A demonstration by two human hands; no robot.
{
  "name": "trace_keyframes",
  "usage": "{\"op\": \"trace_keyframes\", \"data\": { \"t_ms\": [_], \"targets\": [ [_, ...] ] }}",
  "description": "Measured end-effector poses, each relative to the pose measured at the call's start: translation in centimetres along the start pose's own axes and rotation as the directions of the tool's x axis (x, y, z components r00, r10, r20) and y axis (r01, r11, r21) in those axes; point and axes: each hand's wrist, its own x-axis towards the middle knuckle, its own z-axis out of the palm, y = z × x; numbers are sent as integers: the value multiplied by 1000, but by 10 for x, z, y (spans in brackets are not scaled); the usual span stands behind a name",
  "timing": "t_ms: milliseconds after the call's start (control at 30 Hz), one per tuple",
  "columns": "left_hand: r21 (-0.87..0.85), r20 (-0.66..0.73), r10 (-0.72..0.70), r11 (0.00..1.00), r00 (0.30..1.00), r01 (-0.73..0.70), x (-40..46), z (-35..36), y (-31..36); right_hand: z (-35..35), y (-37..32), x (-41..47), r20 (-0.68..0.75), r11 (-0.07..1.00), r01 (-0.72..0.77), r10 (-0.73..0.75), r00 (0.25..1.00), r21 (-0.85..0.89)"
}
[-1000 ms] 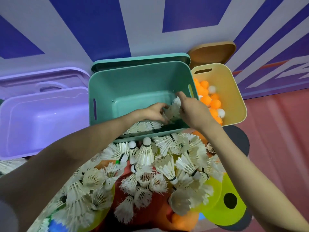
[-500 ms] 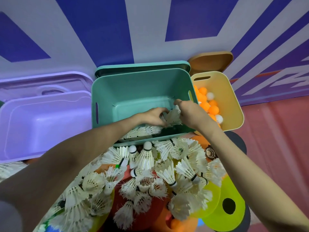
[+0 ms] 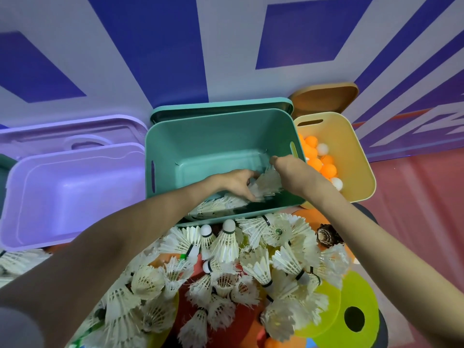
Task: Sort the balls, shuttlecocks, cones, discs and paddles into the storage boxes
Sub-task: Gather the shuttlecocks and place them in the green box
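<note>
Both my hands reach into the teal box (image 3: pixel 175 136) in the middle. My left hand (image 3: pixel 236 182) and my right hand (image 3: pixel 291 169) grip a bunch of white shuttlecocks (image 3: pixel 266 183) between them, low inside the box near its right wall. More shuttlecocks (image 3: pixel 218 205) lie on the box floor under my left wrist. A big heap of white feather shuttlecocks (image 3: pixel 241 259) covers the floor in front of the box. Orange and white balls (image 3: pixel 319 162) sit in the yellow box (image 3: pixel 356 156) at the right. A lime disc (image 3: pixel 361 320) with a centre hole lies at the lower right.
A purple box (image 3: pixel 62 192) stands at the left with its lid (image 3: pixel 62 134) behind it. The teal lid (image 3: pixel 221 109) and a brown lid (image 3: pixel 326 96) lean against the blue and white wall. Orange cones (image 3: pixel 276 340) and a dark disc (image 3: pixel 381 332) lie under the heap.
Both hands have sunk a little lower into the teal box with the bunch of shuttlecocks. The camera has tilted upward.
</note>
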Motion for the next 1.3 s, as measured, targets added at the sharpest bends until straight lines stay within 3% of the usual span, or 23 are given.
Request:
{"op": "trace_keyframes", "data": {
  "t_ms": [267, 567, 733, 867, 1033, 1300],
  "targets": [
    [-118, 63, -36, 992, 997, 43, 5, -6, -16, -5, -2, 11, 68, 1000, 14, -13, 998, -14],
    [38, 24, -64, 997, 998, 63, 8, 1, -15, 1, 3, 12, 84, 1000, -12, 11, 996, 17],
    [-147, 62, -72, 986, 995, 80, 8, -1, -26, -6, -2, 13, 123, 998, -55, 51, 991, 30],
    [-195, 78, -19, 980, 997, 34, 4, -2, -29, -14, -8, 14, 128, 997, -80, 78, 989, 18],
    [-166, 101, 38, 986, 994, -21, 2, -2, -24, -22, -13, 14, 148, 996, -90, 91, 985, -13],
    [-53, 135, -26, 998, 991, 34, -1, -10, -24, -8, -13, 14, 227, 989, -151, 149, 962, -9]
  ]
}}
